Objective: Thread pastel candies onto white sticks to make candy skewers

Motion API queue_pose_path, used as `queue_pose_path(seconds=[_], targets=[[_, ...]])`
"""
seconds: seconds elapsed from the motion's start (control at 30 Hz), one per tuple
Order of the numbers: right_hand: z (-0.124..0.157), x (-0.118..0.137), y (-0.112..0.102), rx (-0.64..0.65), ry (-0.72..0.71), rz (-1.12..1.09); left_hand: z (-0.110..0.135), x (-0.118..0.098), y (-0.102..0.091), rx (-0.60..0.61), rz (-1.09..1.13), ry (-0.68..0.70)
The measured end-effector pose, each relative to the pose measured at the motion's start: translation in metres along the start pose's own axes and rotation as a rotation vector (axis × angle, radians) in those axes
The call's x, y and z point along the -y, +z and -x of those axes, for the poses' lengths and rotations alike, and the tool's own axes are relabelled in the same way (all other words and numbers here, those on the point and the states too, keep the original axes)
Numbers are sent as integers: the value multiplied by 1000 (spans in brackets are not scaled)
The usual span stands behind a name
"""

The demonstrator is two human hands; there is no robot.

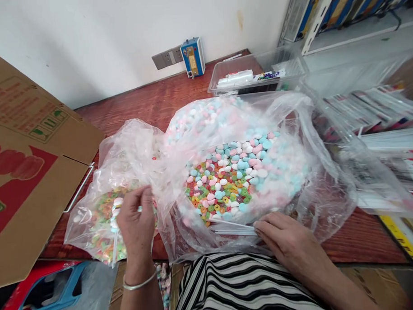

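Observation:
My left hand point(136, 216) is above a clear bag point(90, 222) of colourful rings, its fingers curled together; anything between them is hidden. Just beside it, a white stick point(115, 248) threaded at its top with white and pastel pieces lies on that bag. My right hand point(287, 238) grips the right ends of several thin white sticks point(234, 228) at the near edge of a large open plastic bag point(307, 120). Inside this bag are pink, blue and white pastel candies point(242, 163), with small ring-shaped candies point(224, 186) in red, yellow and green.
A cardboard box point(40, 147) stands at the left. Behind the bags are a clear plastic tray point(217, 77) and a small blue device point(192, 58) by a wall socket strip point(167, 58). Packed clear sleeves point(360, 109) and white sticks fill the right side, below a shelf point(351, 37).

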State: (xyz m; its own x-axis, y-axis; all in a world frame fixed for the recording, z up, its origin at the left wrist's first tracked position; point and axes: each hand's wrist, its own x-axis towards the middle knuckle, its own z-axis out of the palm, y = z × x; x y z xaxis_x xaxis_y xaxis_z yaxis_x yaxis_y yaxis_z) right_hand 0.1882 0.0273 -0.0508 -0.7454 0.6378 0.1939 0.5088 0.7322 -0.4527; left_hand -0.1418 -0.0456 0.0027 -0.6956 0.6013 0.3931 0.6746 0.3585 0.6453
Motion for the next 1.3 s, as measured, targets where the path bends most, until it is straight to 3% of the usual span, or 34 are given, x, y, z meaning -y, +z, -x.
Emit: queue_pose_path(seconds=[0.1, 0.17, 0.2, 0.33, 0.5, 0.6, 0.7, 0.77, 0.87, 0.93, 1.0, 1.1, 1.23, 1.3], targets=[[0, 4, -9, -128, 40, -173, 27, -36, 27, 588, 368, -183], [0, 6, -11, -164, 51, -214, 45, -55, 46, 841, 627, -324], [-1, 7, -10, -173, 52, -221, 53, -62, 55, 897, 741, -390], [-2, 6, -6, -186, 68, -228, 68, -80, 77, 817, 998, -515], [-4, 7, -5, -181, 88, -215, 64, -85, 78, 806, 1031, -531], [-7, 12, -4, -148, 74, -231, 67, -86, 78, 862, 1045, -513], [-8, 13, -4, -17, 67, -261, 70, -82, 81, 996, 1016, -426], [-7, 9, -5, 31, 131, -240, 65, -73, 82, 974, 883, -328], [-5, -3, -12, -42, 310, -153, 46, -57, 82, 660, 504, -74], [-5, -9, -17, -84, 387, -131, 32, -49, 84, 524, 266, 145], [-6, -11, -21, -92, 402, -151, 23, -47, 90, 520, 92, 332], [-8, -7, -23, -82, 387, -201, 19, -54, 101, 607, -130, 519], [-8, -6, -19, -73, 364, -255, 19, -67, 112, 676, -395, 585], [-8, -8, -17, -77, 353, -269, 18, -68, 112, 682, -390, 585]])
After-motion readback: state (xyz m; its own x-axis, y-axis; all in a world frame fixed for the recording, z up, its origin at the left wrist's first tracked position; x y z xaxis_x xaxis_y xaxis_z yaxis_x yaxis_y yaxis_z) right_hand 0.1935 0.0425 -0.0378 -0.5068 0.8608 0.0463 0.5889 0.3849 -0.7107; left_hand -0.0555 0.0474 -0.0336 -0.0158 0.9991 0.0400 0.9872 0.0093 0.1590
